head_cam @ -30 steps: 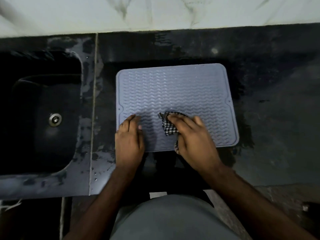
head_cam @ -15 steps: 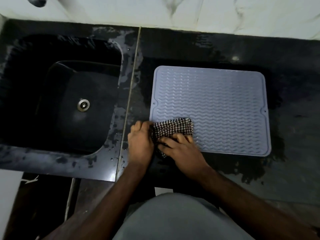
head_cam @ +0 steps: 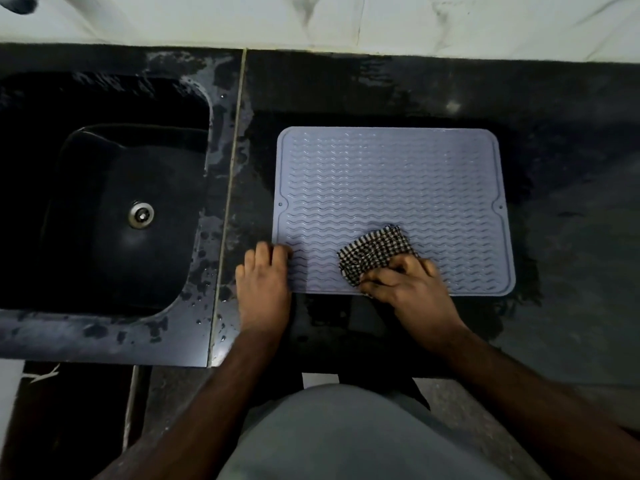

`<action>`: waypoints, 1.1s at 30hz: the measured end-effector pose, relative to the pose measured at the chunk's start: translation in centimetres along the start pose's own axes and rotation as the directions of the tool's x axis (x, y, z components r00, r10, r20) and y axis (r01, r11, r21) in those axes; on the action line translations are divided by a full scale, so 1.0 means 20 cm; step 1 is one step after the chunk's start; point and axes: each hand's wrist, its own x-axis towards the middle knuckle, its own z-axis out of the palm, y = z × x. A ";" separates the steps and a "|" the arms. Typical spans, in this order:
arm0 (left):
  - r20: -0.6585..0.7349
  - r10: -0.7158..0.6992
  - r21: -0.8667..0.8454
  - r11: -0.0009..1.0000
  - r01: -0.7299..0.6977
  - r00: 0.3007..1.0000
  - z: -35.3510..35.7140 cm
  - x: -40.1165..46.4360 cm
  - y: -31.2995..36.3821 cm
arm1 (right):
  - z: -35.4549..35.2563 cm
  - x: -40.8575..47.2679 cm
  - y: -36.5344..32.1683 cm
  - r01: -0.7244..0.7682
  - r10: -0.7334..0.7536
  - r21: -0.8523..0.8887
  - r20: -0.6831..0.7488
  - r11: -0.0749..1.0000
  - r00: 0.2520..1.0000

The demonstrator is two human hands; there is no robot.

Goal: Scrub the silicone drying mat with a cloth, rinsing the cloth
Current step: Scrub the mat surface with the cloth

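A pale blue silicone drying mat with wavy ridges lies flat on the dark wet counter. A black-and-white checked cloth sits bunched on the mat's near middle. My right hand grips the cloth's near edge with curled fingers and presses it onto the mat. My left hand rests on the counter at the mat's near left corner, its fingertips touching the mat's edge.
A black sink with a metal drain lies to the left, past a seam in the counter. Water drops cover the sink's rim. A pale marble wall runs along the back. A tap's tip shows at the top left.
My right hand has slid the cloth rightward along the mat's near edge, away from my left hand. My left hand has let go of the cloth and stays at the mat's corner.
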 end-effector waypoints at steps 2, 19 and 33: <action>-0.005 0.009 -0.020 1.000 -0.009 1.000 -0.01 0.00 0.03 | 0.01 0.00 0.02 0.019 -0.018 0.017 -0.020 1.000 1.000; 0.052 0.192 -0.120 0.975 -0.185 0.980 0.21 -0.01 0.57 | 0.03 -0.27 0.43 0.008 0.009 0.166 -0.102 0.986 0.995; 0.035 0.351 -0.130 0.930 -0.344 0.936 0.29 0.06 0.88 | -0.01 -0.41 0.63 -0.057 0.097 0.245 -0.157 0.968 0.983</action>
